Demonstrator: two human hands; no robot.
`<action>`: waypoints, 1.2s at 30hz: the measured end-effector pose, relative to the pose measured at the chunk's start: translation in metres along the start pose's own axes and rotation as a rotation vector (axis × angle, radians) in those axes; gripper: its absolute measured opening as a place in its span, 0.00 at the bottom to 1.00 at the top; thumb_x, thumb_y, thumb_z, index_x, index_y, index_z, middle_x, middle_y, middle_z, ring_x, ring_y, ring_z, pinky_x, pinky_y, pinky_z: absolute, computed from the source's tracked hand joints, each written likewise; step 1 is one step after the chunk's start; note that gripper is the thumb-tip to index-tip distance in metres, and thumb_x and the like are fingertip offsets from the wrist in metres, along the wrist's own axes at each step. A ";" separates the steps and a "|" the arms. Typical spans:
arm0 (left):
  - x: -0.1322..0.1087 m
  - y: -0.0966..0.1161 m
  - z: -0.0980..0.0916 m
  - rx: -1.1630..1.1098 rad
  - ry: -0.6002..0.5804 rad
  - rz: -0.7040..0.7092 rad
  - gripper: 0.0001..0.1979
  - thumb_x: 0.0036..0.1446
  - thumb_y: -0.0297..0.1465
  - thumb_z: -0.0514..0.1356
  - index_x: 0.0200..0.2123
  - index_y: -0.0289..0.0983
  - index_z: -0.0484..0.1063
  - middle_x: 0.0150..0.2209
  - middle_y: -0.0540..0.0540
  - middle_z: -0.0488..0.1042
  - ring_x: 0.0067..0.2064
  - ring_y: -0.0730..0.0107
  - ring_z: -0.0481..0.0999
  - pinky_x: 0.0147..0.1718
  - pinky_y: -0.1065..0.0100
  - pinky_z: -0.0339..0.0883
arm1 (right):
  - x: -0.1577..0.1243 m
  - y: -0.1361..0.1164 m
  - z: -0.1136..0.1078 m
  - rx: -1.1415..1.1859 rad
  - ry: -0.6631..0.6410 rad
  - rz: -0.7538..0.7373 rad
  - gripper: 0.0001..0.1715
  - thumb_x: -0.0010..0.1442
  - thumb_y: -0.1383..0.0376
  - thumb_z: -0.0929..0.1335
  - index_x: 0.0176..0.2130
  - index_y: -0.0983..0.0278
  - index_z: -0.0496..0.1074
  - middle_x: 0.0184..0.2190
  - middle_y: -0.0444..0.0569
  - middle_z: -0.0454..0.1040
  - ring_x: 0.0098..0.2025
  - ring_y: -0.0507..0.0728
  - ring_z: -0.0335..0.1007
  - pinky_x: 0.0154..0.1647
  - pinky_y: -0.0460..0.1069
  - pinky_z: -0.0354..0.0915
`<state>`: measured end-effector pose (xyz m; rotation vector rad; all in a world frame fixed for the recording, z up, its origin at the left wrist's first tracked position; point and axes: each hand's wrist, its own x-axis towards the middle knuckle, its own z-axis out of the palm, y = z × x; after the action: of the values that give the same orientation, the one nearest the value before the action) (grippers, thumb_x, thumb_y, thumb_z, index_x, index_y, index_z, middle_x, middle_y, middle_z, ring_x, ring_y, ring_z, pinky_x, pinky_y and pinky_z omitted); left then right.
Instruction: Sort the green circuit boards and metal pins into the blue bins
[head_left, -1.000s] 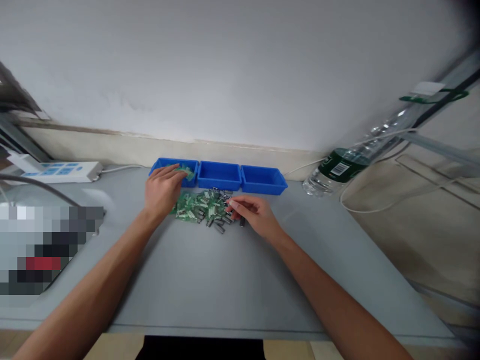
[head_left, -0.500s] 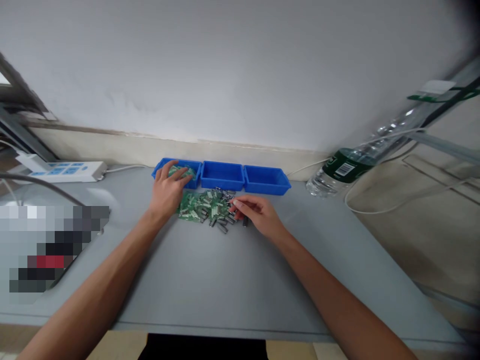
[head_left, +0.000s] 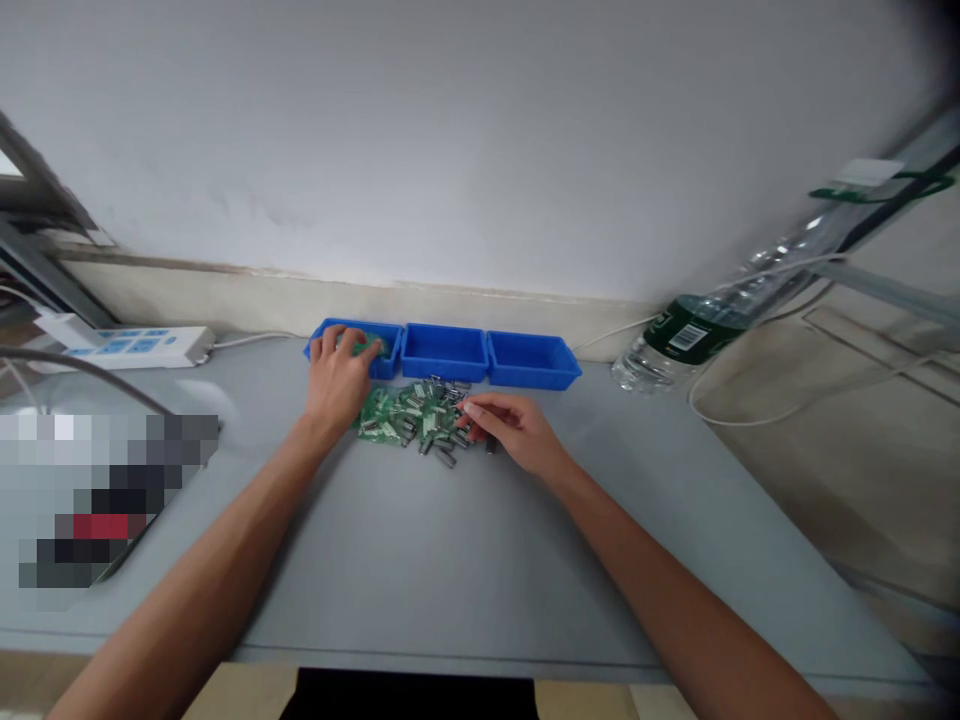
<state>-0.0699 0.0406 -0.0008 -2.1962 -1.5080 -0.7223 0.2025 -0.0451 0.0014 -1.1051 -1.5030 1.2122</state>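
Note:
My left hand (head_left: pixel 339 380) reaches into the left blue bin (head_left: pixel 391 365), fingers apart and bent down over the green pieces (head_left: pixel 375 345) inside. Its fingertips are partly hidden, and I see nothing clearly held. My right hand (head_left: pixel 514 428) is closed in a pinch, thumb against forefinger, at the right edge of a loose pile; what it pinches is too small to make out. Small green boards (head_left: pixel 381 415) make up the pile's left side. Dark metallic cylinder-like parts (head_left: pixel 445 457) lie among them and to the right, one partly under my right hand.
A middle blue bin (head_left: pixel 445 352) and a right blue bin (head_left: pixel 532 360) continue the row by the wall. A white power strip (head_left: pixel 150 345) lies at left. A large clear bottle (head_left: pixel 690 330) with a green label leans at right, near white cables (head_left: pixel 750 422) and a metal frame.
My left hand's fingers have bent further down into the left bin, covering more of the green pieces. My right hand stays pinched in nearly the same place.

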 end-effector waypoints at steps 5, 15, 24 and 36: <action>-0.003 0.000 -0.004 -0.027 -0.063 -0.012 0.25 0.58 0.19 0.56 0.54 0.42 0.78 0.62 0.38 0.70 0.65 0.39 0.60 0.57 0.41 0.61 | 0.000 0.001 -0.002 0.001 -0.004 0.016 0.23 0.59 0.45 0.73 0.41 0.61 0.81 0.36 0.51 0.83 0.32 0.55 0.77 0.32 0.50 0.69; -0.003 0.002 -0.024 -0.307 -0.079 0.146 0.18 0.64 0.28 0.55 0.51 0.36 0.80 0.52 0.36 0.79 0.61 0.44 0.69 0.59 0.45 0.65 | 0.001 0.000 -0.001 -0.020 0.024 -0.003 0.24 0.59 0.45 0.73 0.41 0.62 0.81 0.35 0.52 0.83 0.31 0.55 0.77 0.33 0.51 0.71; -0.013 -0.003 -0.052 -0.449 -0.612 0.226 0.24 0.59 0.36 0.64 0.59 0.41 0.75 0.56 0.40 0.79 0.56 0.48 0.77 0.56 0.53 0.70 | -0.001 -0.005 0.001 -0.058 0.051 -0.046 0.23 0.60 0.46 0.73 0.41 0.61 0.81 0.35 0.51 0.82 0.32 0.56 0.77 0.35 0.52 0.73; -0.014 -0.032 -0.047 -0.575 -0.725 0.185 0.30 0.49 0.36 0.71 0.57 0.42 0.75 0.48 0.42 0.78 0.44 0.55 0.78 0.44 0.60 0.71 | -0.002 0.001 0.004 -0.087 0.038 -0.041 0.21 0.60 0.47 0.73 0.42 0.61 0.82 0.36 0.50 0.81 0.34 0.55 0.77 0.35 0.50 0.74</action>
<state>-0.1127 0.0148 0.0291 -3.2353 -1.4718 -0.3199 0.1989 -0.0473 0.0000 -1.1431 -1.5549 1.1010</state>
